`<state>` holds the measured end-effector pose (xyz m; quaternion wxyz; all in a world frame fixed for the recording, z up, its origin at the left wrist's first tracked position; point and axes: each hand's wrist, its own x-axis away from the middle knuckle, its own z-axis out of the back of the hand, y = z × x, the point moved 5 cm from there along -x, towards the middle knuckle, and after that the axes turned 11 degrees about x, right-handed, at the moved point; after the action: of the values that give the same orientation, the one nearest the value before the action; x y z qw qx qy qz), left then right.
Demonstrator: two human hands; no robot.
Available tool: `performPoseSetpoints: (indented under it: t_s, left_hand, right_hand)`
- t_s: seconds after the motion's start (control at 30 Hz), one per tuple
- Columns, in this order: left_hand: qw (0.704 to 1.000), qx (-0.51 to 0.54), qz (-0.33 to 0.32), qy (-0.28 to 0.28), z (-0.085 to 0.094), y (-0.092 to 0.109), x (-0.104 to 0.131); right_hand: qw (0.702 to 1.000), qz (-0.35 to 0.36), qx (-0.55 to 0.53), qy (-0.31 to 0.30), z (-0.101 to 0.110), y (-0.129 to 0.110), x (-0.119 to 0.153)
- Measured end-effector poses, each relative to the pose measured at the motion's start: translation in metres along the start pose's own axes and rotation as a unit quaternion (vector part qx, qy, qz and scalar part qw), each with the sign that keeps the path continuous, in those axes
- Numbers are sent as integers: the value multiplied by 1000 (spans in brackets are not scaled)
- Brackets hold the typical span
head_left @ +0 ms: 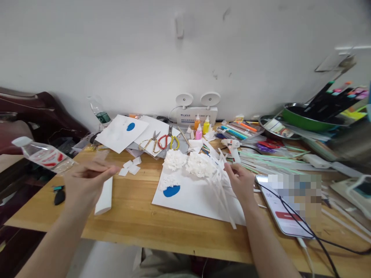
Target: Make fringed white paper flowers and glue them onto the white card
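My left hand point(89, 179), slightly blurred, is held above the left side of the table with thumb and fingers pinched together. What it holds, if anything, cannot be made out. Just right of it lie small white paper squares point(130, 166), and a white block point(103, 197) is partly hidden beneath it. My right hand point(240, 179) pinches narrow white paper strips point(222, 193) that hang over a white sheet point(191, 208). On that sheet are fluffy white paper clumps point(199, 165) and a blue oval patch point(171, 191) partly covered in white bits.
Scissors point(150, 143) and red-handled pliers point(165, 142) lie behind the sheet. Small paint bottles point(198, 132), a hot glue gun point(232, 148) and pens point(237, 131) are farther back. At right lies a phone point(285, 208) with cables; at left, a plastic bottle point(46, 154).
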<state>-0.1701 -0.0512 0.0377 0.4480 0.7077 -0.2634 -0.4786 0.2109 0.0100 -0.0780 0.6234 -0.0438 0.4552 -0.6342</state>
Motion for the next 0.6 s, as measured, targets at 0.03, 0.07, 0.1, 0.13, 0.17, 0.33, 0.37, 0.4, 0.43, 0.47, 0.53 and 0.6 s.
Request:
performPoseSetpoints:
  t_s: [0.03, 0.07, 0.1, 0.13, 0.17, 0.33, 0.37, 0.4, 0.43, 0.47, 0.53, 0.6]
  left_hand:
    - [1000, 4, 9, 21, 4, 3, 3]
    - [999, 1, 38, 28, 6, 2, 7]
    - [997, -20, 66, 33, 7, -2, 14]
    - [991, -70, 115, 23, 7, -11, 21]
    - [979, -116, 167, 7, 6, -23, 30]
    - [935, -32, 333, -118, -31, -83, 78]
    - [928, 5, 349, -131, -42, -91, 85]
    - [918, 48, 368, -136, -53, -97, 91]
    - [905, 91, 393, -132, -64, -101, 96]
    - [893, 125, 416, -121, -73, -104, 100]
    - [868, 172, 452, -114, -90, -106, 104]
    - [850, 208, 469, -121, -103, -104, 104]
  right_hand:
    - [1000, -15, 7, 8, 6, 3, 0]
    - [999, -28, 12, 14, 11, 6, 0]
    - [999, -39, 17, 13, 17, 8, 2]
    - [999, -48, 24, 7, 21, 10, 6]
    - [998, -54, 31, -6, 24, 12, 11]
    - [994, -41, 72, -75, 28, 13, 46]
    - [993, -32, 76, -79, 27, 11, 53]
    - [993, -26, 82, -83, 26, 9, 58]
    - [993, -27, 83, -85, 24, 6, 62]
    - [993, -26, 79, -90, 22, 4, 65]
    - [992, -22, 65, -106, 15, 0, 67]
    - [991, -10, 59, -123, 5, -3, 64]
